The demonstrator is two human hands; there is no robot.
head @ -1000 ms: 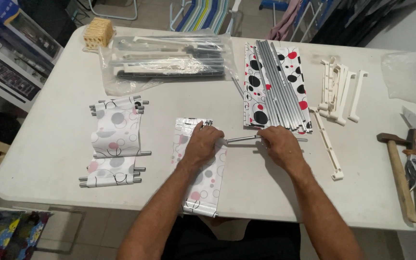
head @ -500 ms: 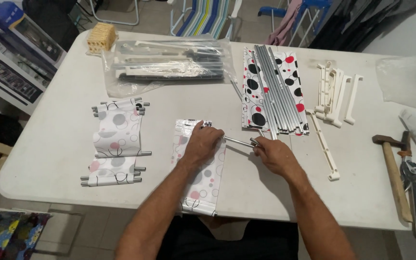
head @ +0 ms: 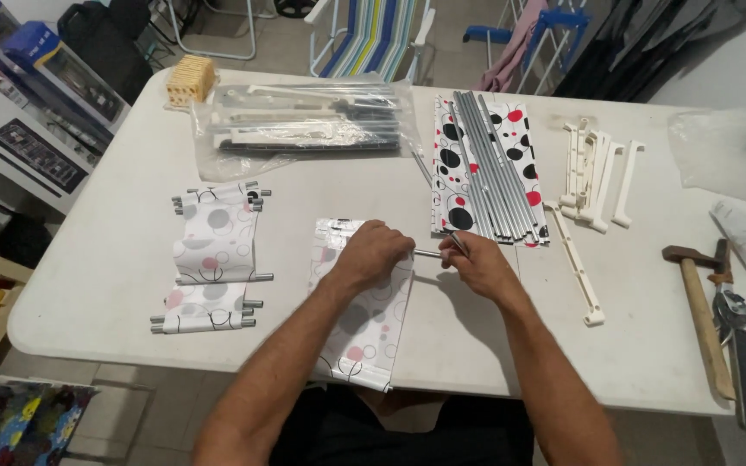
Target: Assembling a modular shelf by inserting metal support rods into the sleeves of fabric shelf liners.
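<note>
Metal rod [head: 432,254] partly sleeved: right hand [head: 477,263] pinches it, left hand [head: 371,253] clamps fabric panel [head: 364,319]. Two panels [head: 213,259] already rodded; rod bundle [head: 494,164] remains.

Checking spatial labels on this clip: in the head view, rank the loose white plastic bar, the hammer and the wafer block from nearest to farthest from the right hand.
From the right hand:
1. Loose white plastic bar, just to its right on the table.
2. Hammer, farther right, near the table's edge.
3. Wafer block, at the far left corner, across the table.

Bright, even overhead light; soft shadows; mild edge distortion; blurred right edge.
</note>
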